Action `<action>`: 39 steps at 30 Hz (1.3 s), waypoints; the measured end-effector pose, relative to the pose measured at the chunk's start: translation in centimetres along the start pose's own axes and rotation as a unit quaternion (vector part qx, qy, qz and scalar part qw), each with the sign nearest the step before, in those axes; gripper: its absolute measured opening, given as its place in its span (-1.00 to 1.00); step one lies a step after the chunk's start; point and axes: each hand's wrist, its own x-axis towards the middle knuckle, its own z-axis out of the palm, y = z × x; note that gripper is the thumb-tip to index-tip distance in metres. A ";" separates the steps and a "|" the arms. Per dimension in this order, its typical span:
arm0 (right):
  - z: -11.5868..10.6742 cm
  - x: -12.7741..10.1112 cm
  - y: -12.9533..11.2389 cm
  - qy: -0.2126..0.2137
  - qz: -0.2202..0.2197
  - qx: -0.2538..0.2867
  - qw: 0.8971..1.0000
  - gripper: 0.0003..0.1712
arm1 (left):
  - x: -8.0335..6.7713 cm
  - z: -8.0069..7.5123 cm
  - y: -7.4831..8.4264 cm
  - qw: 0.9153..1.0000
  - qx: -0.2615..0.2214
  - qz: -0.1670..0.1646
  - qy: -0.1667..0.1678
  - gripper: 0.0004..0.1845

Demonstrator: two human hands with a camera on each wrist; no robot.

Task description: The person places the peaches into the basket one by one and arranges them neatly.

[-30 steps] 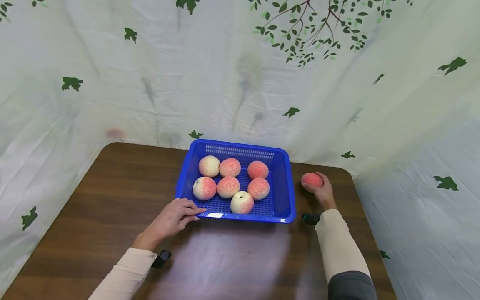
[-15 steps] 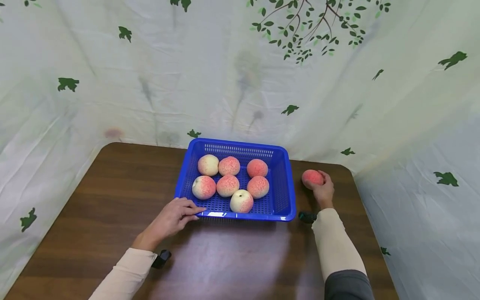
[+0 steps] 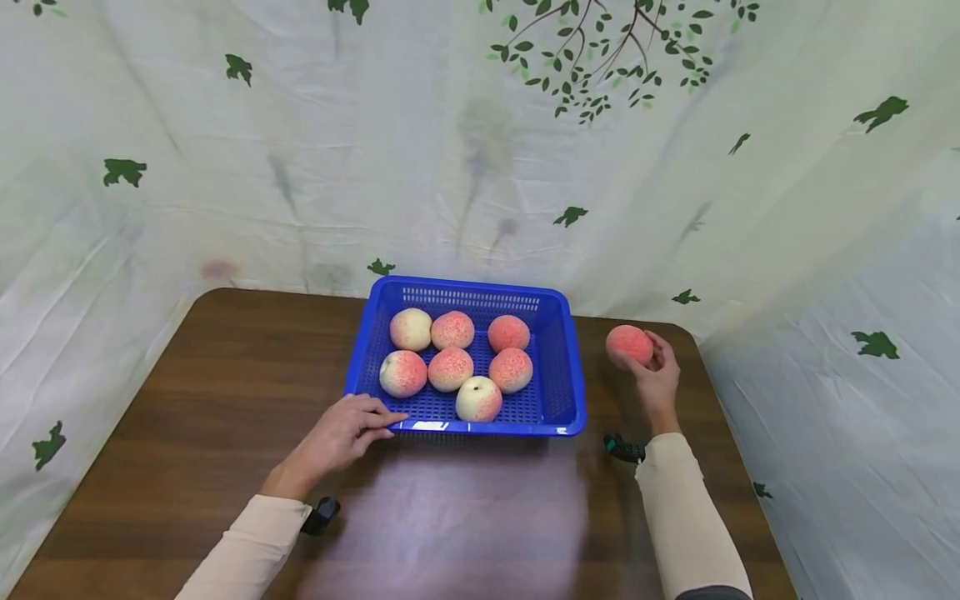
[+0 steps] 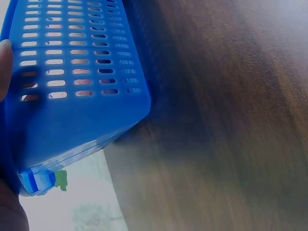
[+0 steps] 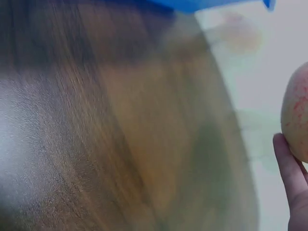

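Peach first: it sits in the right hand, right of centre in the head view, lifted above the table and just beside the right wall of the basket without touching it. The fingers curl round its right and lower sides, so the hand is grasping it. In the right wrist view the same peach shows only as a speckled pink curve at the right edge, with one fingertip laid against it.

The blue basket stands in the middle of the frame, on the far half of the brown table. Seven more peaches lie inside it (three in the back row, three in the middle row, one at the front): the pale back-left one, its two pinker neighbours, the middle row, and the front one near the front rim.

The left hand lies lower left of the basket, fingers stretched out and relaxed, their tips touching the front left corner of the rim. It grips nothing. The left wrist view shows the slotted wall of the basket close up, with a fingertip at the left edge against it.

Both forearms wear pale sleeves, each with a small dark camera at the wrist. Behind the table hangs a white cloth printed with green leaves and a branch at the top of the frame.
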 end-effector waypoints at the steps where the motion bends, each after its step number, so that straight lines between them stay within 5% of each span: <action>1: 0.0 -0.3 -0.3 -0.002 -0.008 0.006 1.000 -0.25 | 0.0 0.0 0.0 1.000 0.000 -0.002 -0.001 -0.68; 8: 0.2 -1.7 -1.2 -0.018 -0.066 0.042 0.997 -0.29 | -0.1 0.0 0.1 1.000 0.006 0.009 0.011 -0.69; 22: 3.1 -6.5 -3.6 -0.156 -0.176 -0.003 0.972 -0.30 | -0.2 0.6 -0.1 0.998 0.020 0.035 0.042 -0.64; 30: 4.3 -8.6 -3.9 -0.213 -0.136 -0.050 0.966 -0.28 | -0.2 1.0 -0.3 0.996 0.014 0.052 0.064 -0.63; 39: 5.8 -9.6 -3.8 -0.246 -0.156 -0.118 0.949 -0.28 | -0.2 0.9 -0.3 0.997 0.011 0.048 0.067 -0.63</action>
